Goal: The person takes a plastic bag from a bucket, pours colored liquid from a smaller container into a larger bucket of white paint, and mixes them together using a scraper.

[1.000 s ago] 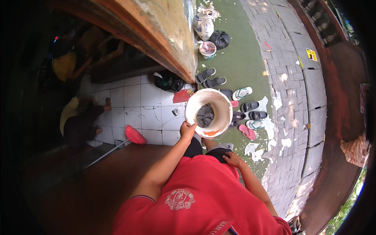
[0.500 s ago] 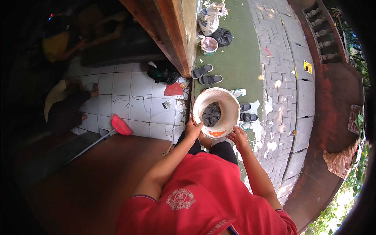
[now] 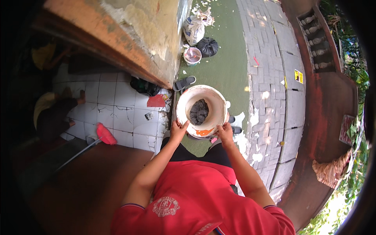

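A whitish round bucket [image 3: 214, 112] with an orange smear on its near side is held up in front of me. Inside, at the bottom, lies a crumpled dark grey bundle [image 3: 199, 111], apparently a plastic bag. My left hand [image 3: 179, 130] grips the near-left rim, thumb over the edge. At the near-right rim, my right hand [image 3: 225, 132] has its fingers closed on the edge. The bucket hides part of the green floor and most of the footwear beneath it.
A wooden-edged wall [image 3: 156, 51] stands at upper left. Beyond are a white sack [image 3: 194, 31], a black bag [image 3: 208, 46], a small pail [image 3: 192, 56] and a sandal [image 3: 184, 83]. A pink broom [image 3: 106, 134] lies left. A person [image 3: 55, 111] sits on the tiles.
The bucket has shifted left in the picture as the whole view moved. My right hand has come in from loose fingers beside the bucket to a grip on its rim. The left hand still holds on.
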Tool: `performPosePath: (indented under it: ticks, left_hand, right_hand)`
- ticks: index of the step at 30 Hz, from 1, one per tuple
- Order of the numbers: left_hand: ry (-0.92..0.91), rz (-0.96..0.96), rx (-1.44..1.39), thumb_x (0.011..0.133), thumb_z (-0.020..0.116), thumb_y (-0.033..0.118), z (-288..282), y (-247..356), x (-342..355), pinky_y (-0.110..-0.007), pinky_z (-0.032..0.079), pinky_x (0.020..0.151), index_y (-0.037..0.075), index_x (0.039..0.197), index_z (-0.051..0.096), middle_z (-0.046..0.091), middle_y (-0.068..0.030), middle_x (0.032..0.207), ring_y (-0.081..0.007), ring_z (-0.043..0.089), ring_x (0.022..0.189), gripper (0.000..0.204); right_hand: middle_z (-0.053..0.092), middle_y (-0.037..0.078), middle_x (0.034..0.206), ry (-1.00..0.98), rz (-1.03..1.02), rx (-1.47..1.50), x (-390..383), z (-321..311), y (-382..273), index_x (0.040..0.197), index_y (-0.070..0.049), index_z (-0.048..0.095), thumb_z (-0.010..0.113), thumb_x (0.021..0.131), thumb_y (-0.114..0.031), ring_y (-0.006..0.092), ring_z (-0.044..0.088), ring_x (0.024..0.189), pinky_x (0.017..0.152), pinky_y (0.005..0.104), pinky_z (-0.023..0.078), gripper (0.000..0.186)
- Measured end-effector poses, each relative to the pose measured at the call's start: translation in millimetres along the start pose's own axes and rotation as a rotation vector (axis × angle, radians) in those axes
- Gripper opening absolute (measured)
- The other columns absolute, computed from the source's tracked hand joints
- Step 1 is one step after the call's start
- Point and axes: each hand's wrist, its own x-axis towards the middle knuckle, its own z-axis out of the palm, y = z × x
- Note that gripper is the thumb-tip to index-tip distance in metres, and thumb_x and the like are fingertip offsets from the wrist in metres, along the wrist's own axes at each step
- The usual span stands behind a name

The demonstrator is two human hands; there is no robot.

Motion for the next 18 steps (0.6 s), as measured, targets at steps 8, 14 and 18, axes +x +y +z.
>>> performPosePath:
  ticks: [8,14,18]
  left_hand:
    - [0.058,-0.054,-0.251,0.095,0.058,0.024,56.2,3.4,7.8,-0.025,0.053,0.055,0.002,0.102,0.049,0.064,-0.0098,0.087,-0.016,0.066,0.069,0.025]
    - [0.152,-0.095,-0.245,0.096,0.056,0.02,106.8,29.2,22.9,-0.025,0.052,0.053,0.002,0.097,0.049,0.061,-0.0078,0.078,-0.0149,0.064,0.062,0.019]
    - [0.14,-0.082,-0.147,0.094,0.061,0.022,147.8,12.4,85.5,-0.026,0.052,0.054,0.004,0.088,0.046,0.059,-0.0062,0.073,-0.0132,0.062,0.059,0.024]
  right_hand:
    - [0.059,0.01,0.076,0.054,-0.162,-0.335,167.0,-106.1,25.0,0.097,0.003,0.048,0.063,0.084,-0.011,0.017,0.061,0.06,0.051,0.0297,0.052,0.024]
    - [0.065,0.016,0.084,0.103,-0.07,-0.454,264.3,-146.5,7.4,0.098,0.005,0.054,0.067,0.078,-0.017,0.0239,0.064,0.074,0.069,0.0356,0.051,0.032]
    - [0.064,0.016,0.084,0.125,-0.076,-0.417,352.2,-157.5,36.5,0.098,0.006,0.053,0.065,0.078,-0.015,0.0223,0.064,0.073,0.067,0.035,0.052,0.032]
